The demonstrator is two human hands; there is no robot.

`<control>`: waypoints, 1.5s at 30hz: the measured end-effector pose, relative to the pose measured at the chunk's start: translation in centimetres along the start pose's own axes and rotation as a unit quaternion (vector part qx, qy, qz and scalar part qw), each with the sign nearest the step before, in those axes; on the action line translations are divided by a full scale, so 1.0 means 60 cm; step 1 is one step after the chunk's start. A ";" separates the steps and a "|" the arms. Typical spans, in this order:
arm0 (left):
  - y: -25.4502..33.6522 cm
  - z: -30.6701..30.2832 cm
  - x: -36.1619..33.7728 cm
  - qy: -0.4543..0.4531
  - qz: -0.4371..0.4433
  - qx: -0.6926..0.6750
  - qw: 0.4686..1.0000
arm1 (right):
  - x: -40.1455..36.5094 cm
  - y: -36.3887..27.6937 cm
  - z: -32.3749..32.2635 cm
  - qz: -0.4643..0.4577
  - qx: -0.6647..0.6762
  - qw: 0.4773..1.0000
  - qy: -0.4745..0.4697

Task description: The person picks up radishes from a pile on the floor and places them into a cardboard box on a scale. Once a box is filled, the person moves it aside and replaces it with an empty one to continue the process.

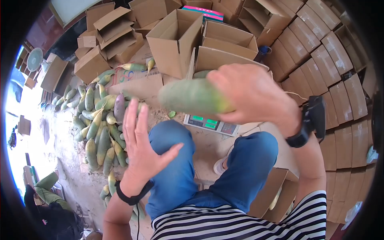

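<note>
A large green radish [190, 96], smeared by motion, is gripped in my right hand [250, 94] above my knees. My left hand [140, 146] hangs to the left of it with fingers spread and nothing in them. Under the radish, a digital scale [212, 125] with lit green displays stands on the floor, partly hidden. An open cardboard box [224, 60] sits over the scale, and part of another green radish [202, 74] shows inside it. Close by my left hand lies a heap of green radishes [96, 130], with one purplish radish [119, 107] among them.
Stacked closed cartons [316, 60] form a wall on the right. Open boxes [174, 40] stand at the back. Another open box [268, 196] is beside my right leg. A fan [35, 60] is at the far left, and a person's green-clad leg [52, 188] shows at lower left.
</note>
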State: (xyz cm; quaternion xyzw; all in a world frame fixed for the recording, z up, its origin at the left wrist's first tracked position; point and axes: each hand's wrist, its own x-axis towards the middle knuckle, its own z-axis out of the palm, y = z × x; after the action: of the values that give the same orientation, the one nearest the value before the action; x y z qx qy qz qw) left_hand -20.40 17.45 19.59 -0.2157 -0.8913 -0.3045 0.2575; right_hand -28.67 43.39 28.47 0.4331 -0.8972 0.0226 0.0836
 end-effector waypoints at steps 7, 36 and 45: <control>-0.045 -0.045 0.008 -0.104 0.018 0.026 0.994 | 0.039 -0.071 0.053 -0.130 0.026 0.990 0.052; -0.321 0.067 -0.298 -0.044 -0.314 0.103 0.943 | -0.317 -0.071 0.111 0.448 0.210 0.866 0.070; -0.004 0.031 -0.051 -0.174 -0.129 -0.086 0.973 | -0.325 -0.101 0.158 0.457 0.299 0.818 0.181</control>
State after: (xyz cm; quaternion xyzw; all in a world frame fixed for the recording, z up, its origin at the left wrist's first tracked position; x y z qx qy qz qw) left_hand -18.80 17.79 16.40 -0.1701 -0.9133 -0.3681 0.0381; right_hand -13.25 53.61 15.61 -0.0350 -0.9099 0.4032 0.0906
